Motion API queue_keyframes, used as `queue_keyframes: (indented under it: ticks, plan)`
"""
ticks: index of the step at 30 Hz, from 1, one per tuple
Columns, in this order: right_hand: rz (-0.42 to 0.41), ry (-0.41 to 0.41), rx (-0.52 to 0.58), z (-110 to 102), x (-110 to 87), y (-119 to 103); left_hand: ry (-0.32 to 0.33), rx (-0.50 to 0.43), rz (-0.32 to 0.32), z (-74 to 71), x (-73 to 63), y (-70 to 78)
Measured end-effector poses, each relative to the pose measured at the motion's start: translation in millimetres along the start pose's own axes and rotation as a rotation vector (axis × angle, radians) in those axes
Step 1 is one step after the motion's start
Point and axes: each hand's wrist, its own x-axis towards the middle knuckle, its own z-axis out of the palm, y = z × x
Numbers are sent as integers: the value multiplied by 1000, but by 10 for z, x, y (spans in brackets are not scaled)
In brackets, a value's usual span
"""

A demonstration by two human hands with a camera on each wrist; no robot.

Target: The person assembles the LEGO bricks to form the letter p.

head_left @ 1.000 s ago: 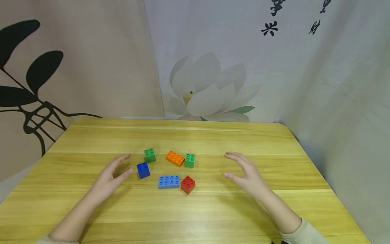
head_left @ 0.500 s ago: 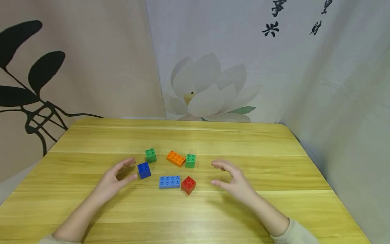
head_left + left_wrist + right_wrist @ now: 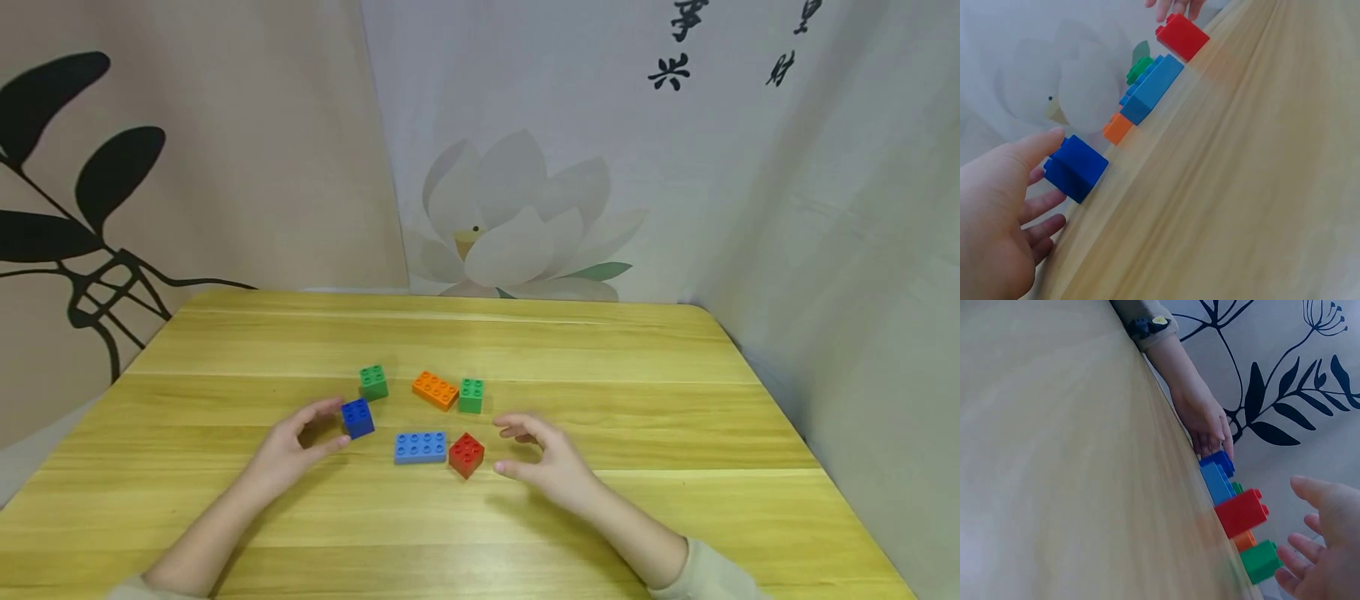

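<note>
My left hand (image 3: 288, 454) is at the dark blue brick (image 3: 357, 418), a square one with studs on top. Its thumb and fingers stand apart, their tips right at the brick's left side; in the left wrist view the thumb (image 3: 1041, 147) overlaps the brick's studded edge. To the right of the red brick (image 3: 467, 456), my right hand (image 3: 558, 471) hovers over the table with thumb and fingers spread and nothing between them. The red brick sits with a corner toward me. A longer light blue brick (image 3: 420, 447) lies just left of it.
Behind these stand a green brick (image 3: 373, 382), an orange brick (image 3: 435, 390) set at a slant and a second green brick (image 3: 472, 396) close to it. All rest on a wooden table (image 3: 480, 533), with a printed curtain (image 3: 525, 100) along its far edge.
My left hand has moved right, up to the dark blue brick. My right hand has come left and nearer to me, toward the red brick. The bricks keep their places on the table.
</note>
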Motion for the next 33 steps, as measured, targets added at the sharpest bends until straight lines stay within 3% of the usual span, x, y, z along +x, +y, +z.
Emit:
queue_keyframes:
  ticks: [12,24,33]
  plan:
    - [89,-24,145,223,39,29,29,-35,-66,81,5,34]
    - [121,14,33,381,89,80,70,-33,-83,154,39,23]
    - [128,37,9,443,112,75,82,-17,-106,146,34,51]
